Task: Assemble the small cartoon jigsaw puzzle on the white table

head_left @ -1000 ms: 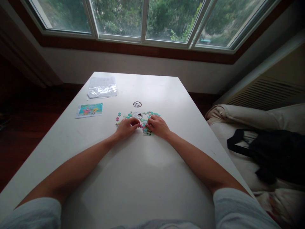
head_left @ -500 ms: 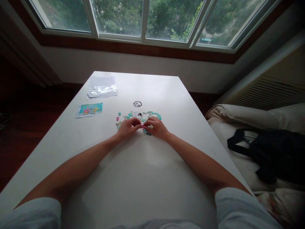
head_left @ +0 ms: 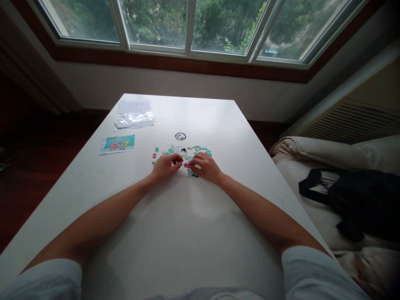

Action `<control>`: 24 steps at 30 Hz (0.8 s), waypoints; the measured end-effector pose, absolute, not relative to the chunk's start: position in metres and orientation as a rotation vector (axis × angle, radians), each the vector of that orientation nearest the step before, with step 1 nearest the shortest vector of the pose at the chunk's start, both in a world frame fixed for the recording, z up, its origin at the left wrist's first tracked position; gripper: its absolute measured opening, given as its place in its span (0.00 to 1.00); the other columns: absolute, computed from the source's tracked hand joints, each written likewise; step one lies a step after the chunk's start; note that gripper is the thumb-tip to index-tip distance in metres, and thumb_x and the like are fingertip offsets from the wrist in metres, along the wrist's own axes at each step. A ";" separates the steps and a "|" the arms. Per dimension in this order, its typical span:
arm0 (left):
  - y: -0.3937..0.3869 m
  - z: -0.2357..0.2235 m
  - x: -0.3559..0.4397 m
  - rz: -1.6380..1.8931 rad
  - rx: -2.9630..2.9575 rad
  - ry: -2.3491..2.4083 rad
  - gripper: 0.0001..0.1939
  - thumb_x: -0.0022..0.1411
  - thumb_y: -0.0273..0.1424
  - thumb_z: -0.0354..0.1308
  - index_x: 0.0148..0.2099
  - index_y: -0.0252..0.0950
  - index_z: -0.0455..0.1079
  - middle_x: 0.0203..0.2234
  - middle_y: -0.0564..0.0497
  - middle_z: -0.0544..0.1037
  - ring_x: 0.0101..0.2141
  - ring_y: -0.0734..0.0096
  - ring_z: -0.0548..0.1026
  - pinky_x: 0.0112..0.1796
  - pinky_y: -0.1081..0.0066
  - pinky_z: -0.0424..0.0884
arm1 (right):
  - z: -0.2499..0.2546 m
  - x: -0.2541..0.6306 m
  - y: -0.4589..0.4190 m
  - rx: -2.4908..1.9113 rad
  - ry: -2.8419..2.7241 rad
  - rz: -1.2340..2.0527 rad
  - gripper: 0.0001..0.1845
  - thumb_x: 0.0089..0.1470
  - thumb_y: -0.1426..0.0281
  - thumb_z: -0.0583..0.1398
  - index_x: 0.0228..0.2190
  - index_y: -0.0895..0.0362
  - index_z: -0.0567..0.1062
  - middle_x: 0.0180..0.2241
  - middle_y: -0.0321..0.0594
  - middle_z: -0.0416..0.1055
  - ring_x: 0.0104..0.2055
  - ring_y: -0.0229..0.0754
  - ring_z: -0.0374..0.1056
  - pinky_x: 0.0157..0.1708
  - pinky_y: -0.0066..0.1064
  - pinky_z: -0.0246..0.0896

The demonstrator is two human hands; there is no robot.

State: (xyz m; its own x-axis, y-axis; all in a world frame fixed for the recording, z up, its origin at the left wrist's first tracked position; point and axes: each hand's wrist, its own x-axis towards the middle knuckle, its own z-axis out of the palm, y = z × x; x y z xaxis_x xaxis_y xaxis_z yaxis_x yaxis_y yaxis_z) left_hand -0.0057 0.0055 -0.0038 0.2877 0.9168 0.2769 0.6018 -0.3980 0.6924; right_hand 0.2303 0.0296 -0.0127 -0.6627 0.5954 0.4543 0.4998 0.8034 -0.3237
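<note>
At left, the left hand (head_left: 167, 166) curls its grip; whether this is empty, I cannot tell. Just right of it, the small pink knobbed jigsaw piece (head_left: 186, 165) lies at the fingertips of the nearer right hand (head_left: 206, 166), whose grip's closing, like the piece's long axis, is unclear.

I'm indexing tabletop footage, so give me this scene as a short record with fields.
surface: white table
left hand: fingers curled, just left of a pink puzzle piece; whether it holds anything is unclear
right hand: fingertips at the pink puzzle piece; grip unclear
around the hands: small puzzle pieces, many green
left side: picture sheet, with a clear plastic packet beyond it
past the table: window, greenery outside
right side: dark cloth item on pale upholstery
</note>
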 end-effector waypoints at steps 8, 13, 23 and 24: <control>0.005 -0.005 -0.007 0.842 2.358 1.341 0.05 0.63 0.31 0.60 0.37 0.40 0.77 0.30 0.53 0.80 0.34 0.68 0.76 0.44 0.65 0.64 | -0.013 0.230 0.030 -0.789 -2.440 0.237 0.13 0.67 0.60 0.58 0.35 0.53 0.78 0.34 0.42 0.74 0.40 0.46 0.65 0.44 0.38 0.58; 0.004 -0.004 -0.007 0.787 2.401 1.333 0.05 0.64 0.32 0.60 0.39 0.41 0.78 0.31 0.52 0.80 0.36 0.66 0.75 0.45 0.64 0.63 | -0.012 0.230 0.029 -0.772 -2.441 0.278 0.12 0.67 0.61 0.59 0.34 0.53 0.78 0.34 0.42 0.74 0.39 0.46 0.66 0.42 0.37 0.58; 0.006 -0.005 -0.011 0.707 2.577 1.244 0.06 0.66 0.31 0.59 0.39 0.42 0.78 0.35 0.51 0.82 0.40 0.63 0.75 0.47 0.62 0.60 | -0.013 0.230 0.030 -0.735 -2.508 0.307 0.12 0.67 0.62 0.58 0.34 0.53 0.78 0.34 0.42 0.74 0.39 0.45 0.66 0.41 0.37 0.57; 0.006 -0.005 -0.011 0.693 2.589 1.235 0.06 0.66 0.32 0.59 0.39 0.42 0.78 0.35 0.51 0.82 0.41 0.63 0.75 0.47 0.62 0.60 | -0.013 0.231 0.030 -0.732 -2.519 0.309 0.12 0.67 0.62 0.58 0.34 0.53 0.78 0.34 0.42 0.74 0.40 0.45 0.66 0.41 0.37 0.57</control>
